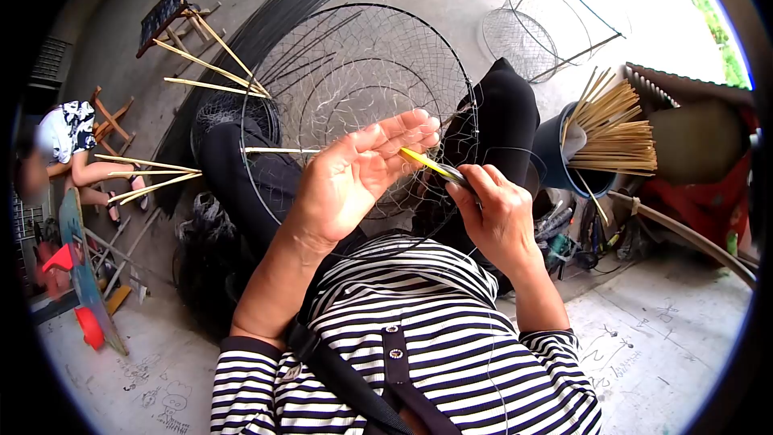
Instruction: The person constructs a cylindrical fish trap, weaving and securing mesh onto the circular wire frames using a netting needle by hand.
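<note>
My left hand [354, 173] is palm up with its fingers stretched out, over a round net cage [362, 56] that lies across my lap. In my right hand [495, 213] is a slim tool with a yellow tip [423, 162] and a dark grey body. Its yellow end points at the fingers of my left hand; whether it touches them I cannot tell. The cage has a black hoop and thin pale mesh. A pale stick [282, 150] runs behind my left hand, partly hidden.
At right a blue bucket [552, 157] holds several bamboo sticks [616, 133]. Long black rods [274, 20] and a small stool [165, 16] are at upper left. A seated person [68, 141] is far left. Another mesh cage [523, 36] stands at upper right.
</note>
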The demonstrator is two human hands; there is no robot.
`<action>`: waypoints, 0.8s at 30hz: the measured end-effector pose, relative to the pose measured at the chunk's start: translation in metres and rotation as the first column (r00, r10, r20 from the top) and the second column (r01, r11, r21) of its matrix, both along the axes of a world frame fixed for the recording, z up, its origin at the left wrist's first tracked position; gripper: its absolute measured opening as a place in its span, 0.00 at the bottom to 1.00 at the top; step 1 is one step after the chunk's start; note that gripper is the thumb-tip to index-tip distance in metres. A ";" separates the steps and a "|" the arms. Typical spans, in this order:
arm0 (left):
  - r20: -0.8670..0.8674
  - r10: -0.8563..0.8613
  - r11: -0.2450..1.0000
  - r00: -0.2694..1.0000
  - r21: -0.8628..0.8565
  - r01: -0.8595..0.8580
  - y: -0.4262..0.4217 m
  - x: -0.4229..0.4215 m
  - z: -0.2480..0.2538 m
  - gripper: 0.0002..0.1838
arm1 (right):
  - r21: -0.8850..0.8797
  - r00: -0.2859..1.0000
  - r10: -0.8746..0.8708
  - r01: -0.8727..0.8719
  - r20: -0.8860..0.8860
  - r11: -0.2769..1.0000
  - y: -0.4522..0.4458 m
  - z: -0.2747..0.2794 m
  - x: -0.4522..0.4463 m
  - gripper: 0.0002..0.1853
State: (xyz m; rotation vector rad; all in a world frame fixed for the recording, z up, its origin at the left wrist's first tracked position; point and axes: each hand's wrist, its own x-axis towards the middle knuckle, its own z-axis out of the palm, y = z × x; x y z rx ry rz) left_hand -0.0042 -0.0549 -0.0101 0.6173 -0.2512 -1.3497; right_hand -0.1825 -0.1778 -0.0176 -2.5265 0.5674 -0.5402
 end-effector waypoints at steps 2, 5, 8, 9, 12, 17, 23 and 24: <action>0.003 0.005 1.000 1.000 0.012 -0.005 0.000 0.000 0.000 0.30 | 0.064 0.999 0.030 -0.032 0.030 0.997 -0.002 -0.002 0.005 0.09; -0.022 0.008 1.000 1.000 0.020 -0.007 -0.002 0.000 -0.002 0.30 | 0.150 0.993 0.068 -0.082 0.093 0.985 -0.001 -0.008 0.013 0.09; -0.067 0.014 1.000 0.998 0.025 -0.012 -0.004 -0.010 0.000 0.31 | 0.181 0.987 0.078 -0.102 0.139 0.978 0.003 -0.007 0.022 0.10; -0.105 0.021 1.000 0.994 0.002 -0.021 -0.005 -0.009 0.000 0.30 | 0.183 0.985 0.067 -0.096 0.158 0.978 0.004 -0.007 0.024 0.10; -0.131 0.049 0.998 0.990 -0.022 -0.052 -0.007 -0.008 0.000 0.28 | 0.236 0.963 0.037 -0.103 0.268 0.966 0.007 -0.009 0.033 0.14; 0.199 0.134 0.987 0.971 0.061 -0.149 0.000 -0.006 -0.016 0.25 | 0.280 0.910 0.025 -0.153 0.413 0.948 0.006 -0.015 0.041 0.20; 0.246 0.211 0.966 0.946 0.097 -0.241 0.011 0.000 -0.019 0.21 | 0.305 0.858 0.222 -0.390 0.464 0.869 -0.001 -0.003 0.054 0.27; 0.218 0.233 0.959 0.948 0.108 -0.260 0.013 0.000 -0.016 0.20 | 0.399 0.869 0.231 -0.418 0.438 0.816 -0.001 -0.004 0.055 0.26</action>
